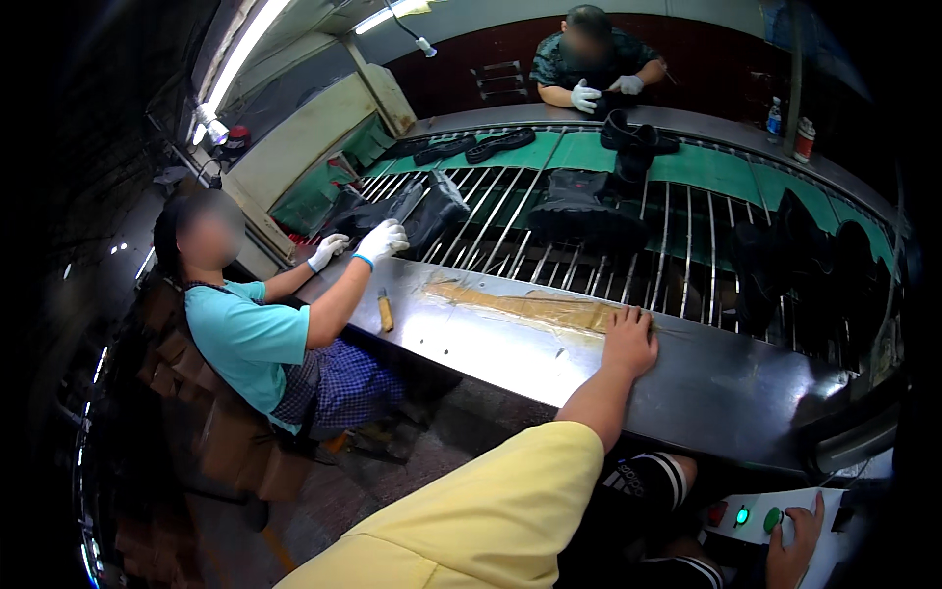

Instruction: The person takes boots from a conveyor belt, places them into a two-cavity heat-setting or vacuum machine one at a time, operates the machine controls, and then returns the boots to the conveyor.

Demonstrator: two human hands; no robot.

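My left hand (pixel 630 341), at the end of a yellow sleeve (pixel 491 491), rests with its fingers laid out on the metal ledge (pixel 491 339), at the right end of a strip of brown tape (pixel 530 306). It holds nothing. At the lower right, my right hand (pixel 797 548) is over a white control panel (pixel 756 535). Its thumb and forefinger are apart, and the thumb is at the edge of a green button (pixel 773 519); whether it presses cannot be told. A lit green lamp (pixel 742 516) and a red button (pixel 717 512) sit beside it.
Beyond the ledge runs a conveyor of metal rods (pixel 510 211) bearing black boots (pixel 589 211) and soles (pixel 500 144). A gloved co-worker (pixel 245 324) handles boots at left; another person (pixel 594 64) sits across. A yellow-handled tool (pixel 385 310) lies on the ledge.
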